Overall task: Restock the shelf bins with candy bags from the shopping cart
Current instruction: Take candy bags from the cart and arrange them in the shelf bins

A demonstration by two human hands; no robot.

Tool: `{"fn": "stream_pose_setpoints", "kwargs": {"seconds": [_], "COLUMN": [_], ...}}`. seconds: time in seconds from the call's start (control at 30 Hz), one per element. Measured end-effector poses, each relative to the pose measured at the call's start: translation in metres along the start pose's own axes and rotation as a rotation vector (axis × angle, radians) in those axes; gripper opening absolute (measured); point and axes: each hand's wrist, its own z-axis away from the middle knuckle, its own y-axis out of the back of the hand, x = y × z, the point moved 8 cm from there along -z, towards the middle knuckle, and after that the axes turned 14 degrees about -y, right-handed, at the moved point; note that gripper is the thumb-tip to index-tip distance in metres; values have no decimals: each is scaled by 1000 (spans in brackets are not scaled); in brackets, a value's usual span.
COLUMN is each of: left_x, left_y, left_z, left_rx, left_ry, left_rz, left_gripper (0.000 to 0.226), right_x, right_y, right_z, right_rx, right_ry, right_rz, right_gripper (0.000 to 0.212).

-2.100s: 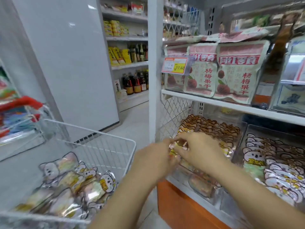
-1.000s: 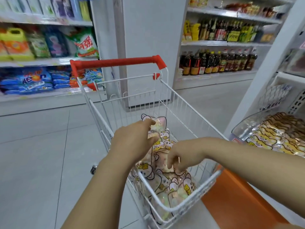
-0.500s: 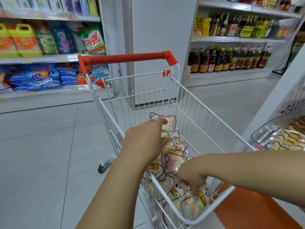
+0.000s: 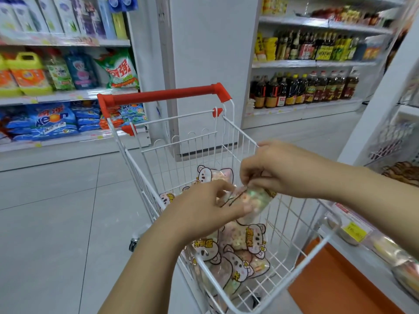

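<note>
A white wire shopping cart (image 4: 240,137) with a red handle stands in front of me. Several clear bear-shaped candy bags (image 4: 235,252) lie in its basket. Above them my right hand (image 4: 283,168) pinches the top of one candy bag (image 4: 255,200) full of pastel sweets, lifted clear of the pile. My left hand (image 4: 210,209) grips the same bag from the left side, thumb under it. At the right edge the shelf bins (image 4: 401,171) show only a corner with brown-printed bags.
An orange shelf base (image 4: 335,275) and a clear bin front with a yellow price tag (image 4: 353,232) sit right of the cart. Detergent shelves (image 4: 56,91) line the left wall, bottled sauces (image 4: 303,87) the back. A white pillar (image 4: 210,64) stands behind the cart.
Two seconds ago both hands were at the shelf bin. I turned to the cart, both hands reached into the pile, and now they hold one bag lifted above the others.
</note>
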Motion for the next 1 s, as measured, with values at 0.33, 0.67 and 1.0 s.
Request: {"fn": "stream_pose_setpoints", "kwargs": {"seconds": [0.33,0.67,1.0], "left_x": [-13,-44,-48], "left_y": [48,82,81], "left_z": [8,27,25], "left_rx": [493,952,920], "left_ry": [19,77,74], "left_rz": [308,528,490], "left_gripper": [15,20,30], "right_x": [23,11,-11], "right_y": [33,-169,-189], "right_z": [-5,-64,-78], "right_rx": [728,-497,-591], "right_ry": [-134,-482,-338], "right_rz": [-711,-488,-208], "right_gripper": [31,72,95]}}
